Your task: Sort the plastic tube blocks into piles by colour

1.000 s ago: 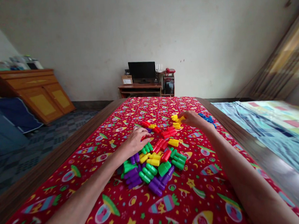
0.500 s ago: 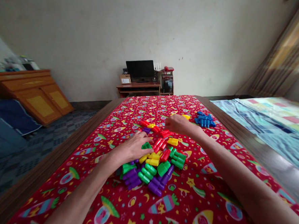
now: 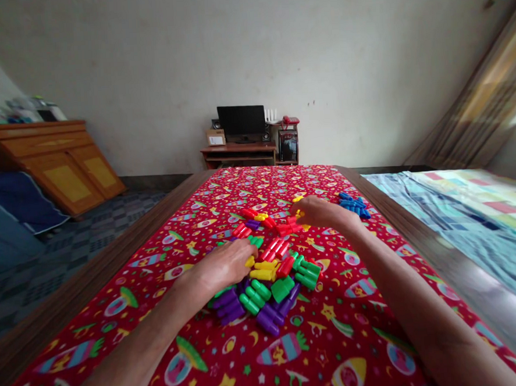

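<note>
My left hand (image 3: 231, 263) reaches into a pile of plastic toy pieces, its fingers bent round a yellow piece (image 3: 249, 263) at the pile's left side. My right hand (image 3: 322, 211) is farther back, with its fingertips closed on a yellow piece (image 3: 300, 214). Around the hands lie red pieces (image 3: 275, 249), green pieces (image 3: 255, 296), purple pieces (image 3: 228, 305) and more yellow pieces (image 3: 263, 273). Another yellow piece (image 3: 298, 198) lies just beyond my right hand. My fingers partly hide what they hold.
Blue pieces (image 3: 354, 205) are grouped at the right, behind my right wrist. A red patterned cloth (image 3: 320, 358) covers the table. A bed (image 3: 452, 222) stands to the right, a wooden cabinet (image 3: 72, 163) to the left, and a desk with a monitor (image 3: 241, 123) against the wall.
My right hand has shifted right, and a yellow piece now shows at its fingertips. The yellow piece near the red ones has left its spot. My left hand has drawn slightly nearer, onto a yellow piece.
</note>
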